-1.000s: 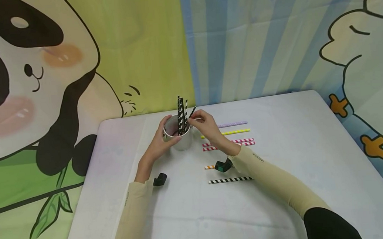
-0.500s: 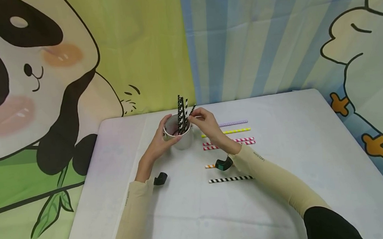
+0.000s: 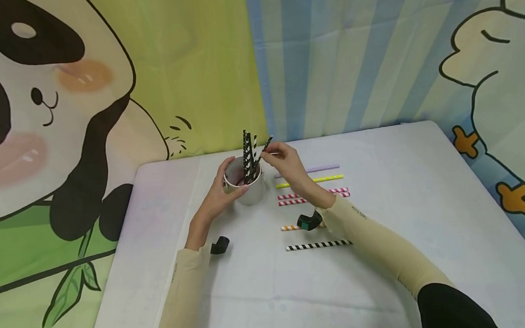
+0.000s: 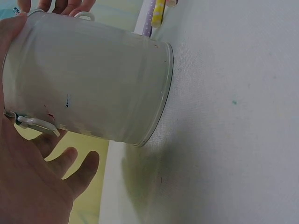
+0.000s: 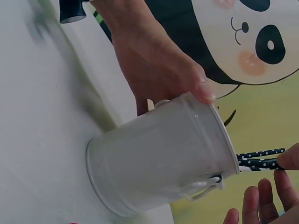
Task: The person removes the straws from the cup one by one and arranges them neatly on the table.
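Observation:
A small white bucket (image 3: 252,197) with side handles stands on the table. My left hand (image 3: 215,199) grips it around the rim, thumb at the near side; in the left wrist view several of its fingers spread past the wall. Black-and-white paper straws (image 3: 247,160) stand upright inside, their lower ends hidden. With thumb and fingertips, my right hand (image 3: 290,171) pinches a black paper straw with white dots (image 3: 268,143) at the bucket's right side. That straw tilts to the right, and its lower end seems to be at the mouth, beside dotted straws (image 5: 259,153) in the right wrist view.
Right of the bucket lie a purple straw (image 3: 322,168), a yellow straw (image 3: 329,178), two red-striped straws (image 3: 288,203), an orange-striped straw (image 3: 289,228) and a black-striped straw (image 3: 318,245). Printed curtains hang behind the white table (image 3: 253,286).
My right hand has moved slightly up and to the right, and the pinched straw has risen with it, tilting further. The left hand and bucket have stayed in place.

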